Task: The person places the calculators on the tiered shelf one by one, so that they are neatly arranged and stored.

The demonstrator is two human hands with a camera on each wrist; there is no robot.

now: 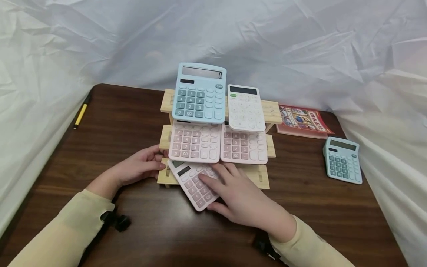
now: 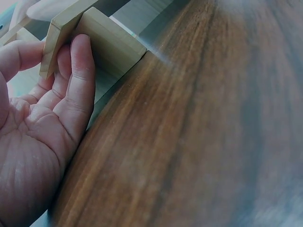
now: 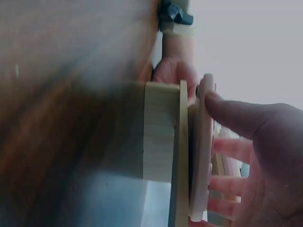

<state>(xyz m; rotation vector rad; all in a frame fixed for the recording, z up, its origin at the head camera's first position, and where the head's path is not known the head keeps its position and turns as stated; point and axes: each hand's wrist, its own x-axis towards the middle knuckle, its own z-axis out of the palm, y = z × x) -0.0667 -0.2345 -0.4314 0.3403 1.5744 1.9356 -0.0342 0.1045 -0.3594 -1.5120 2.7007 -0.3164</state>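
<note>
A tilted pink calculator point(image 1: 192, 190) lies on the lowest step of a three-step wooden rack point(image 1: 258, 177), its lower corner jutting past the front edge. My right hand point(image 1: 241, 200) holds it, fingers over the keys and thumb at its lower right edge. In the right wrist view, the thumb of that hand point(image 3: 279, 151) meets the edge of the calculator point(image 3: 203, 156), close over the board. My left hand point(image 1: 143, 165) grips the left end of the lowest step. The left wrist view shows its thumb and fingers on either side of the board point(image 2: 57, 40).
On the middle step sit two pink calculators, left point(image 1: 195, 144) and right point(image 1: 244, 148). A blue calculator point(image 1: 208, 89) and a white one point(image 1: 246, 111) stand on the top step. Another blue calculator point(image 1: 343, 161) and a red booklet point(image 1: 303, 120) lie rightward; a yellow marker point(image 1: 80, 115) lies far left.
</note>
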